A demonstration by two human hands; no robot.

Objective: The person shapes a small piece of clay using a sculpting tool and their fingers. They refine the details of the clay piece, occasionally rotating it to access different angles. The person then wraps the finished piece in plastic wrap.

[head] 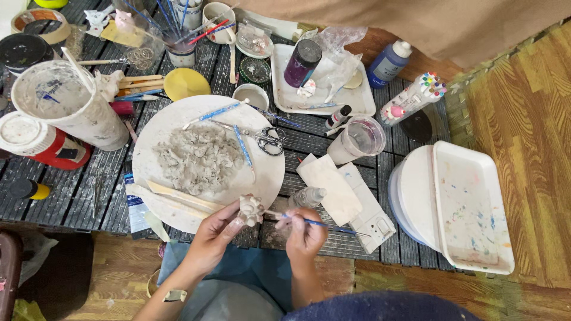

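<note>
- The left hand (215, 233) holds a small clay flower (251, 209) at the near edge of the table, fingers closed around its base, petals facing up.
- The right hand (304, 232) pinches a thin blue-handled brush (321, 224), fingers together on the shaft; the tip touches, or nearly touches, the flower's side.
- The flower is already formed, with distinct petals; it shows bare grey clay, no colour. As a judgement, shaping is largely done and surface work is in hand.
- Behind the flower, a round white board (178, 116) carries a rough heap of grey clay (197, 159), much of it unused.
- On the board lie a flat wooden modelling tool (178, 196), two blue-patterned sticks and a pair of scissors (267, 139).
- Further back stand a clay-smeared white bucket (65, 104), a yellow lid (186, 83) and a cup of brushes (180, 52).
- To the right, a stained white tray (473, 205) rests on a round white tub; a pack of markers (413, 98) lies beyond it.
</note>
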